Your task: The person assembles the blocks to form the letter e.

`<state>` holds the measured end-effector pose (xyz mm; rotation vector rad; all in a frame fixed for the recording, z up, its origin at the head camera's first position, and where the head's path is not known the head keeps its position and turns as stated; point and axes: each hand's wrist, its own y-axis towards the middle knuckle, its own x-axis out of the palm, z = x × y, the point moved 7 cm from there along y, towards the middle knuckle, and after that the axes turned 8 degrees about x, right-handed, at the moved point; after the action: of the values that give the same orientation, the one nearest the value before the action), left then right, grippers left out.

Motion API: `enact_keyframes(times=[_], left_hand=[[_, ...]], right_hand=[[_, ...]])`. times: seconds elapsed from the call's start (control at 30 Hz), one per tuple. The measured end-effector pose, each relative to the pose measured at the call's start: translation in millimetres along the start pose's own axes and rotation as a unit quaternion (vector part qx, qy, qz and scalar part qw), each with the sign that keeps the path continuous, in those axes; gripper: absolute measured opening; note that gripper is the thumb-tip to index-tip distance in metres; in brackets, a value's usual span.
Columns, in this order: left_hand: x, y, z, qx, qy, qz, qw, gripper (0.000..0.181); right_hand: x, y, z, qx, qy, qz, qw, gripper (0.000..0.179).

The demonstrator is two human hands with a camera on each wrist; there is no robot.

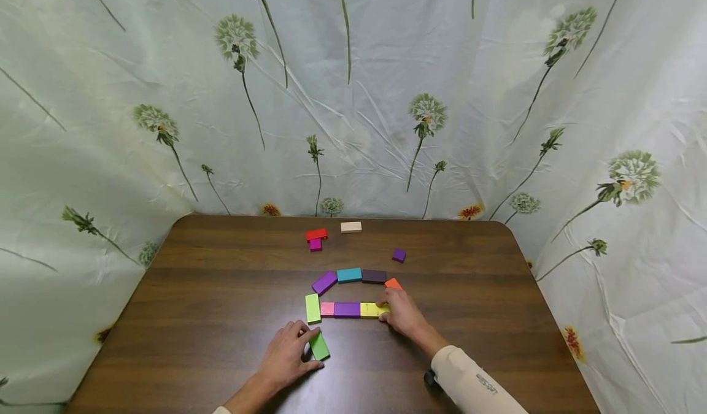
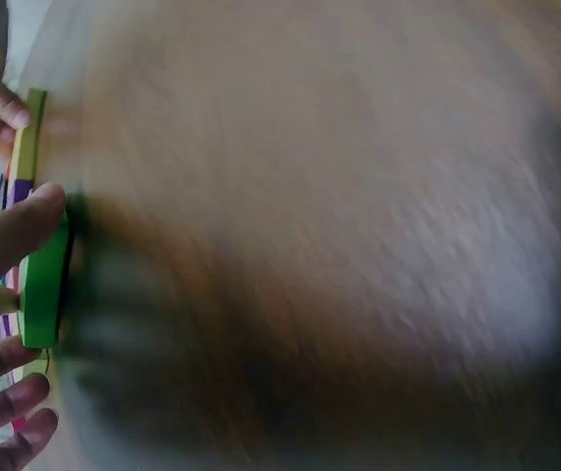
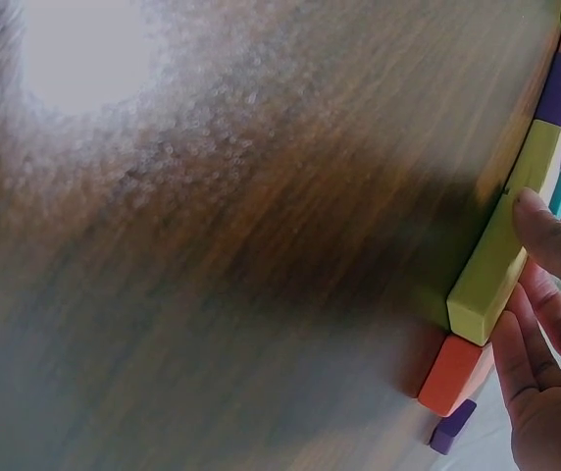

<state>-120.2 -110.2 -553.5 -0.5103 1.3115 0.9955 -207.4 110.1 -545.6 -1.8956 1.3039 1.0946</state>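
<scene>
My left hand (image 1: 287, 351) grips a green block (image 1: 320, 345) between thumb and fingers, low over the near middle of the table. In the left wrist view, the thumb lies at one end of this green block (image 2: 45, 285) and fingertips at the other. A yellow block (image 1: 370, 310) is pinched by my right hand (image 1: 405, 314), its thumb on the near side in the right wrist view. That yellow block (image 3: 506, 235) continues a straight row with a purple block (image 1: 347, 310) and a pink block (image 1: 328, 309). A lime block (image 1: 312, 308) stands crosswise at the row's left end.
Behind the row curve another purple block (image 1: 324, 283), a teal block (image 1: 349, 275), a dark block (image 1: 374, 276) and an orange block (image 1: 393, 284). Farther back lie red (image 1: 316, 235), magenta (image 1: 315, 245), cream (image 1: 351, 227) and small purple (image 1: 399, 255) blocks. A flowered curtain (image 1: 364, 156) hangs behind the table.
</scene>
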Motion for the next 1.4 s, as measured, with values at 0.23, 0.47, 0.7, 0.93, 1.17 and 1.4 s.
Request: enact_keyframes(times=[0.23, 0.47, 0.7, 0.93, 1.17, 1.4], left_hand=[[-2.1, 0.0, 2.7, 0.029, 0.041, -0.003, 0.9987, 0.069], [-7.3, -0.6, 4.8, 0.1, 0.041, 0.024, 0.9938, 0.063], [-8.4, 4.6, 18.5, 0.27, 0.026, -0.005, 0.9624, 0.039], [-6.3, 7.6, 27.5, 0.347, 0.035, -0.001, 0.9372, 0.022], [-2.9, 10.0, 28.6, 0.345, 0.045, -0.002, 0.9376, 0.022], [-3.5, 10.8, 30.8, 0.344, 0.055, 0.043, 0.9364, 0.023]], right_hand=[[0.0, -0.3, 0.5, -0.005, 0.001, -0.001, 1.0, 0.022], [1.0, -0.6, 0.2, -0.009, -0.001, 0.002, 1.0, 0.021], [-0.8, 0.3, -0.3, 0.0, 0.009, -0.003, 1.0, 0.02], [1.4, 0.4, 0.5, 0.009, 0.001, -0.014, 0.9999, 0.02], [1.3, 0.2, 1.9, 0.018, 0.0, -0.019, 0.9996, 0.02], [1.3, 0.5, 2.5, 0.016, -0.001, -0.016, 0.9997, 0.019]])
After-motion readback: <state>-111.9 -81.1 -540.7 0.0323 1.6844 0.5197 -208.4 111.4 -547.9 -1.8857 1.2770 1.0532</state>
